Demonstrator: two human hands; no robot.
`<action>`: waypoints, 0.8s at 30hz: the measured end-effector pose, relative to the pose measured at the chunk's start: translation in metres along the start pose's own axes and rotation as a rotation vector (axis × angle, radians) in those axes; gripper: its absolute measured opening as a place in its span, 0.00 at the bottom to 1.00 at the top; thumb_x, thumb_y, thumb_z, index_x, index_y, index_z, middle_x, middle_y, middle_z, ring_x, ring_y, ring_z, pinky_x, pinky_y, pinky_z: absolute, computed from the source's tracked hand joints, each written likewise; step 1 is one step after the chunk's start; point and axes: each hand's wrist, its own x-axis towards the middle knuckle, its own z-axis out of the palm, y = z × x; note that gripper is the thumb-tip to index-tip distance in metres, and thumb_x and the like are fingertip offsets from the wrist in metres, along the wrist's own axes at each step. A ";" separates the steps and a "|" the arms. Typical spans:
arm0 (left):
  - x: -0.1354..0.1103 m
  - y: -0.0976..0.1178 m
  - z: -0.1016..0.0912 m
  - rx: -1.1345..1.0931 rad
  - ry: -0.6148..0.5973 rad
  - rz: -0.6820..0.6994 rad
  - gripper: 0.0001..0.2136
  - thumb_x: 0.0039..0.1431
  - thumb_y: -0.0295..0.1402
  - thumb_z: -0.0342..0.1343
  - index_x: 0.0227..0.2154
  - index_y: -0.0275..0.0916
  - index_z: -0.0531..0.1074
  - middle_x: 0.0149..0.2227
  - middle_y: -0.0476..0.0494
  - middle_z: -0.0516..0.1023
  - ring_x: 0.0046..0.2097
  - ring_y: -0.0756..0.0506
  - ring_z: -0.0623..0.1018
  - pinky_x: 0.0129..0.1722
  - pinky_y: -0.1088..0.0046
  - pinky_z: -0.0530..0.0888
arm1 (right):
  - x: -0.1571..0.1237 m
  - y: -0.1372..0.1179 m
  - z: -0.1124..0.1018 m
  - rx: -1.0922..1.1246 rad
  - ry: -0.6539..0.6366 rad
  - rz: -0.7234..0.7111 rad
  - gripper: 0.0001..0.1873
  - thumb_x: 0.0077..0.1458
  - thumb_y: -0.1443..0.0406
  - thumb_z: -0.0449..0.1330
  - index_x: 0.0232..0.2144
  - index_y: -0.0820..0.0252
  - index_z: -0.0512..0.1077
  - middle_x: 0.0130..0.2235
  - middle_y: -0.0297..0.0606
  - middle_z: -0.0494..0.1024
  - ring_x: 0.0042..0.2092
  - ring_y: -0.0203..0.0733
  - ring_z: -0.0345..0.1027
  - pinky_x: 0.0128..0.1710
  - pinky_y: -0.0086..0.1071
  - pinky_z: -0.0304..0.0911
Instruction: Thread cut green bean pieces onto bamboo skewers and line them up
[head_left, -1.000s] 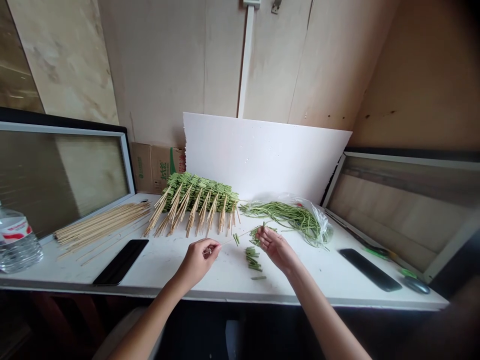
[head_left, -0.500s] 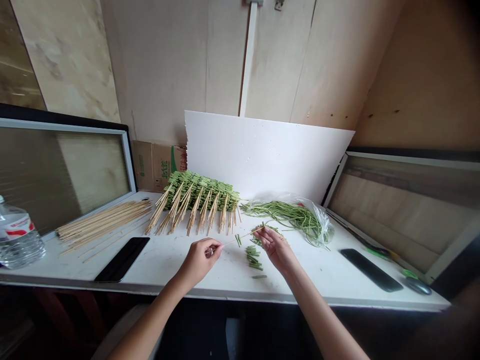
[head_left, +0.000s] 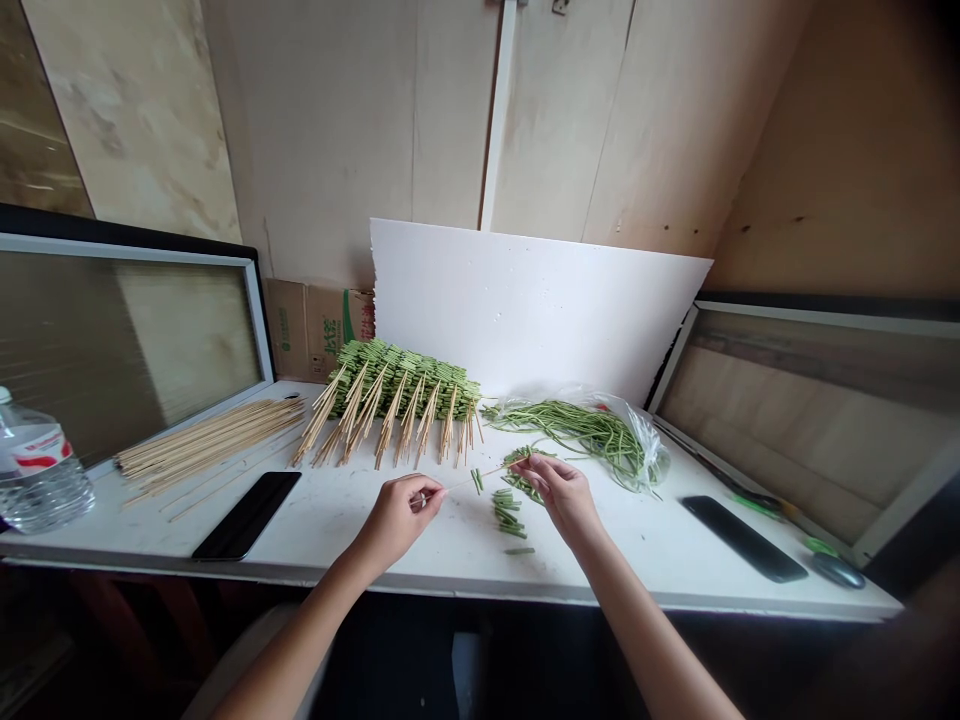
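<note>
Backdrop: pale panelled wall (head_left: 337, 130); white foam board (head_left: 540, 300) leans behind the loaded-skewer pile, cardboard box (head_left: 292, 330) behind its left end.
Tabletop (head_left: 615, 550): white, under the pile.
Loaded-skewer pile (head_left: 405, 385): green stem pieces stacked high, bare stick ends fanned toward the person.
Bamboo skewer (head_left: 495, 470): held in the air, in front of the pile's right end, slanting up to the right.
Threaded pieces (head_left: 477, 481): short green stem cuts crosswise on the skewer, between the hands.
Left hand (head_left: 401, 515): in front of pile, fingers curled, gripping the skewer's near end.
Right hand (head_left: 562, 490): right-front of pile, fingertips pinched at the skewer's far end; cannot tell if they also hold a piece.
Cut stems (head_left: 508, 512): loose, right-front of pile.
Long green stems (head_left: 585, 430): right of pile, partly in clear plastic bag (head_left: 646, 450).
Bare skewers (head_left: 214, 435): bundle, left of pile.
Black phone (head_left: 247, 515): left-front of pile.
Water bottle (head_left: 41, 470): far left of pile.
</note>
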 end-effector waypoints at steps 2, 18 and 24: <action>0.000 0.001 -0.001 0.011 -0.007 0.016 0.09 0.65 0.36 0.58 0.35 0.37 0.81 0.33 0.43 0.83 0.35 0.45 0.80 0.35 0.73 0.74 | 0.000 0.000 0.000 -0.004 0.003 -0.001 0.14 0.45 0.56 0.77 0.31 0.57 0.84 0.35 0.42 0.86 0.43 0.51 0.82 0.48 0.38 0.75; 0.000 -0.001 -0.006 0.033 -0.012 0.092 0.10 0.67 0.36 0.57 0.35 0.38 0.81 0.34 0.42 0.82 0.35 0.46 0.79 0.36 0.73 0.74 | -0.006 -0.002 0.003 -0.053 -0.043 -0.022 0.13 0.49 0.56 0.75 0.32 0.59 0.84 0.37 0.44 0.86 0.44 0.51 0.82 0.56 0.45 0.72; 0.000 -0.006 -0.006 0.044 -0.011 0.110 0.11 0.67 0.37 0.56 0.35 0.37 0.81 0.35 0.41 0.82 0.36 0.46 0.79 0.36 0.73 0.75 | -0.008 -0.001 0.005 -0.078 -0.034 0.010 0.16 0.48 0.54 0.75 0.32 0.60 0.83 0.37 0.46 0.86 0.44 0.52 0.81 0.55 0.46 0.72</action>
